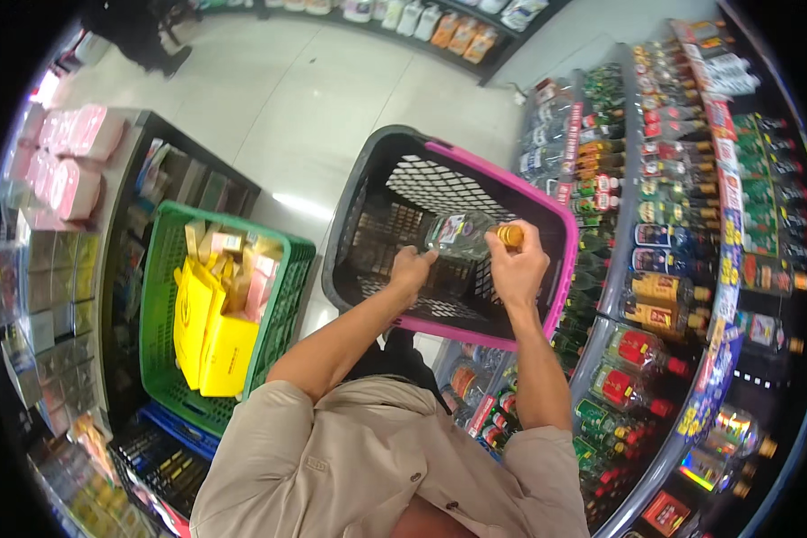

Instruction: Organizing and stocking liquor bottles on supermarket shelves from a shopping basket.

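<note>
A clear bottle (460, 235) with a gold cap lies nearly level over the black shopping basket (354, 202) with pink rim strips. Around the capped neck, at the right, the fingers of my right hand (518, 264) are closed. My left hand (411, 271) is at the bottle's base end, its fingers curled and partly hidden; they seem to touch the base. Below the bottle show the basket's dark inside and its lattice walls.
To the right, tiered shelves (615, 260) hold many bottles. A green crate (307, 260) with yellow bags (199, 314) and small boxes stands at left, beside a shelf unit with pink packages (81, 188). Pale floor tiles (269, 81) lie beyond; a person in dark clothes (139, 31) is far left.
</note>
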Demonstrator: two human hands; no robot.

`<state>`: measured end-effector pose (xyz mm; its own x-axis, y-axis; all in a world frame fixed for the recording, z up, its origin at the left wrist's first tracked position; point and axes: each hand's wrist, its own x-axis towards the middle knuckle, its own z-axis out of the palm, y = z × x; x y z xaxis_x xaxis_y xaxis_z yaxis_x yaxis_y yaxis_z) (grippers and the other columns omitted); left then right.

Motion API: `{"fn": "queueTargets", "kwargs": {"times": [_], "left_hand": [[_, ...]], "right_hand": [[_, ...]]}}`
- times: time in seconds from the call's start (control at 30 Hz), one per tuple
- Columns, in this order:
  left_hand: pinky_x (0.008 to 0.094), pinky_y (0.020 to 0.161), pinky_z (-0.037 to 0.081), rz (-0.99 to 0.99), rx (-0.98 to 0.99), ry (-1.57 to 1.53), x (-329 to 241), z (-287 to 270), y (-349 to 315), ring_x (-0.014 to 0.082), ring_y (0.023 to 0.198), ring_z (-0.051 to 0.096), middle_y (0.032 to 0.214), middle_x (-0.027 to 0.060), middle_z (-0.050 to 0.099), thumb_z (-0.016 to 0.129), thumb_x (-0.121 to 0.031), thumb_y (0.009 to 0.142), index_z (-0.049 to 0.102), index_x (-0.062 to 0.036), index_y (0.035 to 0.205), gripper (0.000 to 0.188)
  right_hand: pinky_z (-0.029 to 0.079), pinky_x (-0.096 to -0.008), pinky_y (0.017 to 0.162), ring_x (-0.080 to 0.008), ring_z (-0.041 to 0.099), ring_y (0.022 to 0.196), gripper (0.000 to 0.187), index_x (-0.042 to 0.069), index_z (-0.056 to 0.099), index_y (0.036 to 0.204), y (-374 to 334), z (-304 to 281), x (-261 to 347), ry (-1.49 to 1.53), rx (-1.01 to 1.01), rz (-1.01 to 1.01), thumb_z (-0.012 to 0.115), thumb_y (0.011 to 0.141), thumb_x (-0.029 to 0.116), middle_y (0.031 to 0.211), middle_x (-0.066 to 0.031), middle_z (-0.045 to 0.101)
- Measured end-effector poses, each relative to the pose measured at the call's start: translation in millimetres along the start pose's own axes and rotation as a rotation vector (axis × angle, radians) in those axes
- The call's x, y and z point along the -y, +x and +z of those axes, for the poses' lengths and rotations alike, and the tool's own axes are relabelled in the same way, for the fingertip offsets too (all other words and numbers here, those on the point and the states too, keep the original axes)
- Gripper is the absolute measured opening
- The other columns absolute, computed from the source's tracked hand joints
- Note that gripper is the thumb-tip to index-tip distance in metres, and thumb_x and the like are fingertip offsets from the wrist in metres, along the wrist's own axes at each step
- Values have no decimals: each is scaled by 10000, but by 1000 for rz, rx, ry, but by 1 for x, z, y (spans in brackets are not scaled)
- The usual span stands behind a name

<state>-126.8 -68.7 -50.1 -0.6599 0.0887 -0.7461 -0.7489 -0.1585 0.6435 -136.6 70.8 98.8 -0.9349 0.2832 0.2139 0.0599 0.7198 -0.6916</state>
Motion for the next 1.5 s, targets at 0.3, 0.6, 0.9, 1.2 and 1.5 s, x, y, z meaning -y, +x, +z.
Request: {"fn": "queueTargets", "kwargs": {"times": [0.3,0.6,0.9,1.2,1.5], "left_hand": [[327,761,546,-228,-132,-722,23,11,78,201,861,625,988,103,617,516,-93,935,582,-12,1090,187],[297,672,480,-114,-342,-1125,103,-8,205,120,690,494,800,-17,501,456,-84,921,551,-127,888,110],[258,588,483,-143,-428,-1208,118,-36,263,97,666,474,765,-16,464,458,-152,981,588,-108,1048,153],[253,641,481,-88,-524,-1153,112,-46,272,102,696,474,797,-13,474,415,-133,993,484,-39,1367,392],[256,779,491,-29,-438,-1120,123,-53,281,125,844,514,988,33,538,358,-89,991,454,4,1383,414]], "right_hand": [[529,-300,668,-149,658,717,291,9,616,1011,8,104,-66,-20,135,6,774,775,71,829,-107,684],[536,-341,645,-248,697,696,329,13,601,1043,4,223,-131,36,305,-24,771,771,87,828,-158,686],[535,-365,702,-286,698,780,355,20,586,1064,2,295,-164,84,308,13,771,774,108,878,-173,686],[531,-358,688,-262,697,734,369,33,591,1075,-2,319,-176,51,342,81,777,772,131,825,-160,689],[533,-371,665,-274,697,701,372,54,590,1073,-5,332,-175,29,312,75,778,772,166,787,-159,684]]}}
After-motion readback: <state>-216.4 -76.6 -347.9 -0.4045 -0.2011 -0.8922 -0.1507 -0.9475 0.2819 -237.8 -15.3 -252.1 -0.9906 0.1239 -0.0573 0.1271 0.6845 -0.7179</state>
